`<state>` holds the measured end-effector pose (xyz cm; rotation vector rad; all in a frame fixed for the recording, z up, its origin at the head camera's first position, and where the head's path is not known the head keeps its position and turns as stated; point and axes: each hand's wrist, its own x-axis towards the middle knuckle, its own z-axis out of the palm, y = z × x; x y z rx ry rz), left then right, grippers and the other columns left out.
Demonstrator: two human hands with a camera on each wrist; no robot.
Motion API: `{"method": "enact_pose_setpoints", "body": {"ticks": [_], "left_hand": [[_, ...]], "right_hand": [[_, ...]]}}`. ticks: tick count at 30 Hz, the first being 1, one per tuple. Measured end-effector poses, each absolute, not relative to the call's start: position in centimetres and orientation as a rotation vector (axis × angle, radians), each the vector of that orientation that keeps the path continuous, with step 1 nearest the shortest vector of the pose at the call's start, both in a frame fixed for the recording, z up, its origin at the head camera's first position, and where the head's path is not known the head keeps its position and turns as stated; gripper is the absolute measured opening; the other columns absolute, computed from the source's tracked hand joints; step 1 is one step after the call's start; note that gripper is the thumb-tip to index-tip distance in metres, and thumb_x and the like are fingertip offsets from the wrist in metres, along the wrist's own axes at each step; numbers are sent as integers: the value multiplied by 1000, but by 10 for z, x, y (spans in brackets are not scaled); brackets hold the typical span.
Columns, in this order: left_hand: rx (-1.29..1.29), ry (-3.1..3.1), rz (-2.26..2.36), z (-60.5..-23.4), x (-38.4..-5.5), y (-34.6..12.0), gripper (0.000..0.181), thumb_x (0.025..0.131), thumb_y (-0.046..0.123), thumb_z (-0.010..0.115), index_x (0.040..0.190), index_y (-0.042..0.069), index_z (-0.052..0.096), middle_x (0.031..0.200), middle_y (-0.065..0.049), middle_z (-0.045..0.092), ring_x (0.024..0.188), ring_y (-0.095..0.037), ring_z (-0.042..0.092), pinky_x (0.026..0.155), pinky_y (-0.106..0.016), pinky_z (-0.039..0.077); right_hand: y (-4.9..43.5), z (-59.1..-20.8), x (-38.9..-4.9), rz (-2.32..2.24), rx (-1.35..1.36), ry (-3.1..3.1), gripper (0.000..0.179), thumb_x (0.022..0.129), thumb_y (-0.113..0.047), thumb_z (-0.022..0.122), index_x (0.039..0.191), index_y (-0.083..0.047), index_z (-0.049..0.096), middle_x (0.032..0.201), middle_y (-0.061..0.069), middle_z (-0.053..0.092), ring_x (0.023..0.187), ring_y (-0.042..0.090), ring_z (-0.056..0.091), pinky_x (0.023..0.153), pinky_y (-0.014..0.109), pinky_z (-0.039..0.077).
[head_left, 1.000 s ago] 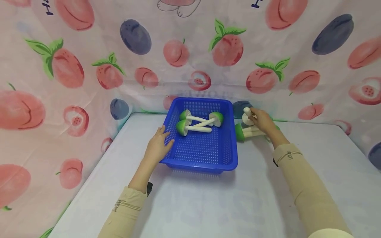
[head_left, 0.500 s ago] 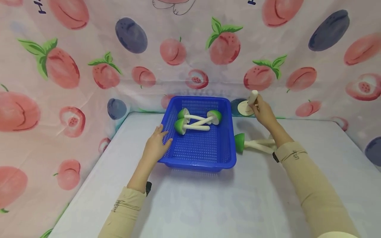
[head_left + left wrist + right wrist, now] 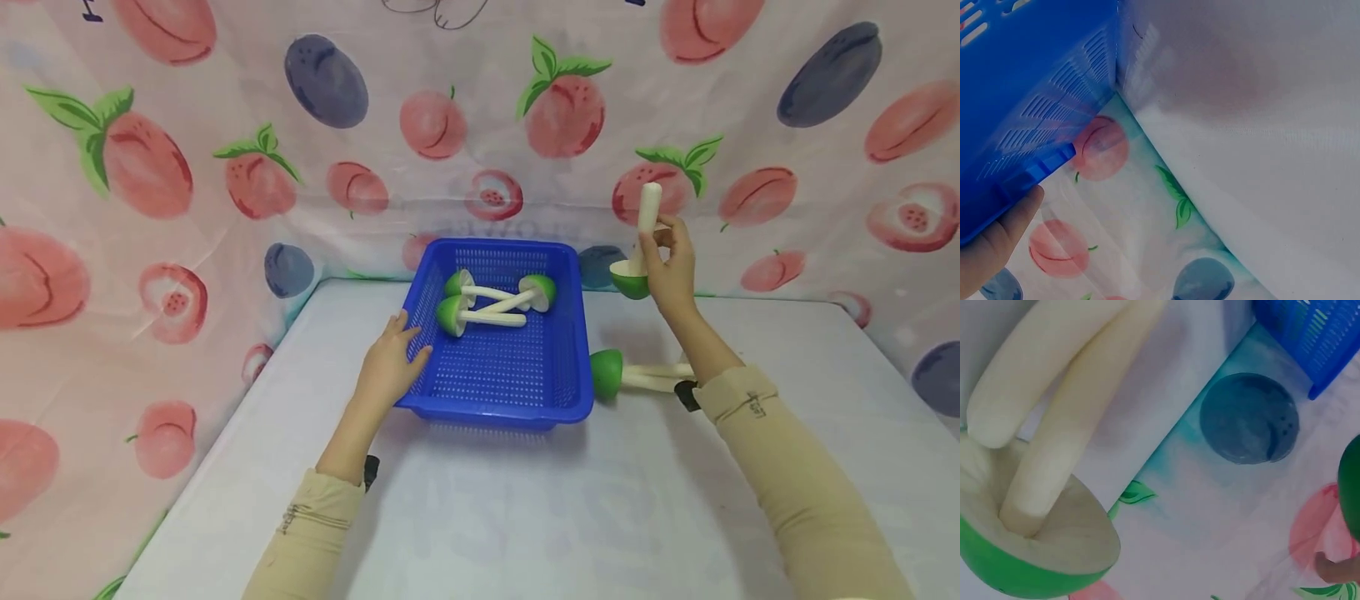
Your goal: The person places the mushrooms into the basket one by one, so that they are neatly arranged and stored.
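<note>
My right hand (image 3: 672,271) pinches the pale stem of a toy mushroom (image 3: 649,208), raised above the table with its green cap down. In the right wrist view, that cap (image 3: 1352,490) shows partly at the right edge. My left hand (image 3: 386,369) rests on the left rim of a blue plastic basket (image 3: 510,414), fingers loosely extended; a fingertip (image 3: 1034,199) touches the rim in the left wrist view. Inside the basket lie 3 green-capped toy mushrooms (image 3: 487,318), stems crossing. More toy mushrooms (image 3: 606,375) lie beside the basket, partly hidden by my right wrist.
A white-covered table (image 3: 480,517) carries everything. Behind and to the left rises a fruit-printed cloth (image 3: 480,108), close to the basket's far side. The loose mushrooms lie right against the basket's right side, their stems (image 3: 1066,425) crossing.
My right hand has lifted the mushroom up off the table, slightly rightward, and its stem now stands upright. My left hand has stayed on the basket rim. The view has shifted slightly.
</note>
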<state>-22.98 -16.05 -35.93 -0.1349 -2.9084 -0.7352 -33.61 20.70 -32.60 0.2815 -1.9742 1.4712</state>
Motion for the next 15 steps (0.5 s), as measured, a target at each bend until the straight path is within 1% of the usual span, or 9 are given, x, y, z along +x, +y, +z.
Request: {"method": "enact_pose_setpoints", "body": {"ticks": [2, 3, 5, 6, 8, 10, 12, 13, 15], "left_hand": [[-138, -2908, -724, -359, -230, -161, 47, 93, 26, 58, 129, -4, 53, 150, -23, 30, 142, -37, 24, 112, -53, 27], [-139, -2911, -722, -358, -231, -161, 47, 93, 26, 58, 129, -4, 53, 150, -23, 30, 142, -37, 24, 112, -53, 27], [-140, -2917, -719, -358, -232, -161, 48, 93, 26, 57, 130, -4, 53, 150, -23, 30, 142, -37, 24, 112, -53, 27], [-142, -2918, -719, -358, -232, -160, 48, 93, 27, 57, 130, -4, 53, 150, -22, 30, 142, -37, 24, 112, -53, 27], [-145, -2917, -722, -358, -233, -160, 48, 93, 27, 57, 130, -3, 53, 150, -22, 30, 142, -37, 24, 112, -53, 27], [-147, -2911, -721, -358, -233, -160, 48, 93, 27, 57, 130, -3, 53, 150, -22, 30, 142, -37, 24, 113, -53, 27], [-145, -2911, -727, -357, -233, -160, 48, 93, 27, 57, 130, -3, 53, 150, -22, 30, 142, -37, 23, 113, -53, 26], [-143, -2913, -729, -357, -233, -160, 48, 93, 27, 57, 130, -4, 53, 150, -22, 30, 142, -36, 23, 113, -52, 26], [-141, -2917, -729, -356, -232, -161, 48, 93, 26, 57, 130, -4, 52, 150, -22, 29, 142, -37, 23, 113, -53, 26]], "right_hand": [[207, -324, -335, 1678, 233, -1860, 22, 96, -10, 52, 117, -4, 51, 80, -15, 53, 80, -1, 50, 67, 16, 41], [208, -322, -334, 1800, 205, -1794, 20, 97, -12, 50, 117, -9, 50, 81, -13, 53, 81, 2, 50, 68, 18, 42], [210, -318, -331, 2081, 132, -1655, 20, 99, -20, 44, 118, -23, 44, 86, -8, 53, 84, 6, 50, 72, 21, 40], [212, -316, -330, 2226, 90, -1567, 20, 98, -25, 41, 118, -27, 42, 89, -5, 53, 85, 8, 49, 71, 23, 41], [216, -312, -326, 2499, 20, -1359, 22, 96, -31, 36, 118, -31, 38, 96, 0, 50, 87, 13, 48, 71, 25, 41], [220, -308, -323, 2758, -75, -1137, 24, 95, -37, 34, 118, -33, 37, 106, 0, 46, 93, 14, 48, 74, 26, 45], [223, -306, -320, 2985, -213, -829, 25, 95, -41, 37, 118, -32, 42, 117, -3, 40, 104, 13, 49, 84, 30, 49], [225, -306, -320, 3072, -298, -667, 25, 95, -43, 39, 116, -31, 44, 120, -7, 40, 111, 12, 48, 90, 33, 47], [226, -306, -320, 3168, -499, -414, 29, 95, -49, 42, 121, -37, 44, 131, -14, 33, 123, 7, 43, 101, 35, 43]]}}
